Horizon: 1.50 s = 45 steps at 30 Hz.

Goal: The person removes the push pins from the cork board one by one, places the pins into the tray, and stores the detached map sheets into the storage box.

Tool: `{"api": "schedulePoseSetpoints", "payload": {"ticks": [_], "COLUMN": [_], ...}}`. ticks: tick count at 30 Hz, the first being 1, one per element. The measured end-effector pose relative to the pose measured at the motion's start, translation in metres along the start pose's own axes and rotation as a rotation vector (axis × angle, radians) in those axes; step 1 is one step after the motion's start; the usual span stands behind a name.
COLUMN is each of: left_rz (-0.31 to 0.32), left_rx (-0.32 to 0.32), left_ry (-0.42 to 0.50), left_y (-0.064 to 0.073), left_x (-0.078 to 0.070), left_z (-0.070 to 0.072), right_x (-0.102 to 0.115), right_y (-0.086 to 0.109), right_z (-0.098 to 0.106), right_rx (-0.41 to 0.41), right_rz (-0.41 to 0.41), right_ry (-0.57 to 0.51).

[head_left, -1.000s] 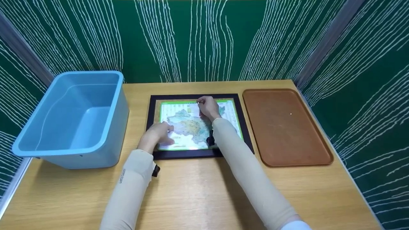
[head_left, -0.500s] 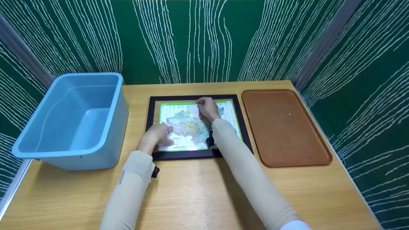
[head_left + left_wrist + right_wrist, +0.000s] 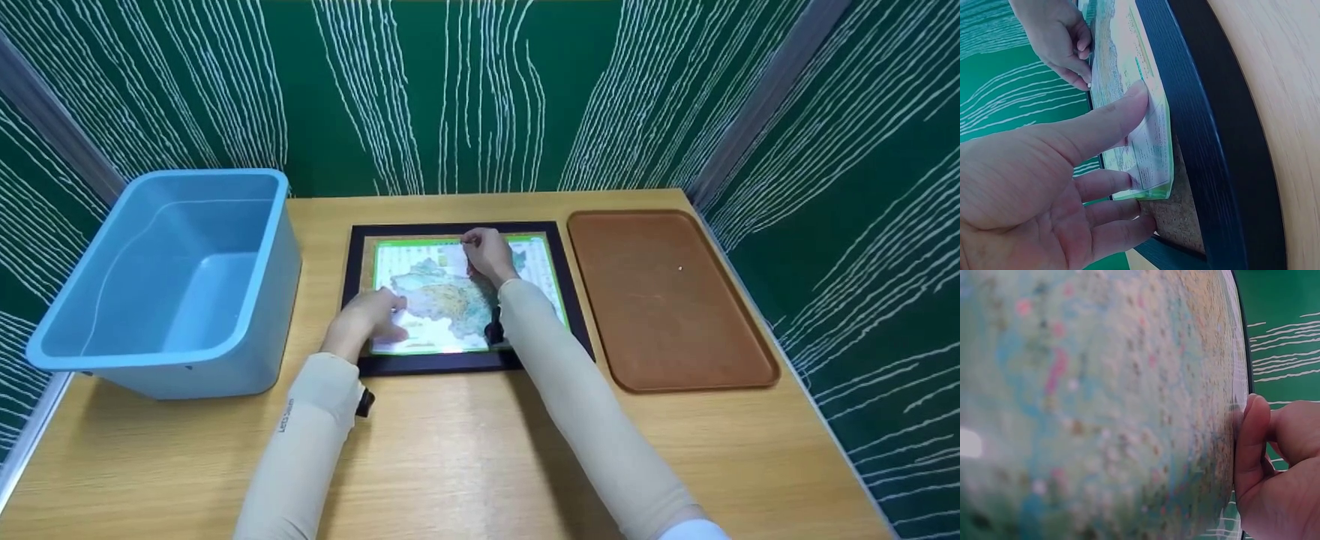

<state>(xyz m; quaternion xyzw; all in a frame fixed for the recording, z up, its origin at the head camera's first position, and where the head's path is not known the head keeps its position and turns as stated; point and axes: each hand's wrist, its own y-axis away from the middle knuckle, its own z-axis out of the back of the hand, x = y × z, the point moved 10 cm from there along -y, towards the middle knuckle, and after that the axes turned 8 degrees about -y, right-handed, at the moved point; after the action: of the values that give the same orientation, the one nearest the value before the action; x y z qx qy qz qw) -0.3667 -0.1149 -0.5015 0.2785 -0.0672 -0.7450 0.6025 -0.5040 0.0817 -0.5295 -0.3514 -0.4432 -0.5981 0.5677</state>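
A laminated map (image 3: 442, 300) with a green border lies on a cork board (image 3: 1182, 225) inside a dark frame (image 3: 435, 365). My left hand (image 3: 364, 316) rests at the map's left side, fingers extended and thumb spread over its surface. In the left wrist view its fingertips are right at the map's corner and the cork. At the map's top edge, my right hand (image 3: 489, 255) pinches a small white pin-like piece (image 3: 1089, 85) between thumb and finger. Most of that piece is hidden by the fingertips.
A deep blue tub (image 3: 281, 315) stands left of the frame. A brown tray (image 3: 675, 330) lies to its right, with a tiny white speck (image 3: 680, 268) on it. Green walls with white streaks enclose the wooden table (image 3: 450, 450) at the back and sides.
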Motion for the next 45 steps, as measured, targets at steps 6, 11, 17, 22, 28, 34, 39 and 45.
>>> {"api": "schedulePoseSetpoints", "payload": {"ticks": [6,11,17,22,28,34,39,45], "left_rz": [-0.011,-0.039,-0.032,-0.028,-0.028,-0.022,-0.029,-0.028], "left_rx": [0.002,0.019,0.014,0.009,-0.003,0.002,-0.002,-0.016], "left_ry": [-0.031,-0.118,-0.129,-0.105,-0.086,-0.071,-0.076,-0.068], "left_y": [-0.002,-0.004,-0.005,-0.004,-0.004,-0.004,-0.004,-0.003], "left_x": [-0.001,-0.003,-0.003,-0.003,-0.001,0.0,-0.002,-0.001], "left_z": [0.0,-0.002,-0.001,-0.001,-0.001,-0.001,-0.001,0.0], "right_x": [-0.001,0.002,0.0,-0.005,-0.006,-0.004,0.002,0.002], "right_y": [-0.002,-0.003,-0.004,-0.005,-0.006,-0.006,-0.002,-0.002], "right_z": [0.0,0.0,0.0,-0.001,-0.002,-0.002,0.001,0.0], "right_rx": [-0.004,-0.014,-0.002,0.002,-0.007,-0.008,-0.02,-0.024], "right_rz": [-0.014,0.029,0.008,-0.053,-0.063,-0.057,0.001,-0.009], "right_ry": [-0.003,0.016,-0.028,-0.085,-0.062,-0.054,0.001,0.039]}}
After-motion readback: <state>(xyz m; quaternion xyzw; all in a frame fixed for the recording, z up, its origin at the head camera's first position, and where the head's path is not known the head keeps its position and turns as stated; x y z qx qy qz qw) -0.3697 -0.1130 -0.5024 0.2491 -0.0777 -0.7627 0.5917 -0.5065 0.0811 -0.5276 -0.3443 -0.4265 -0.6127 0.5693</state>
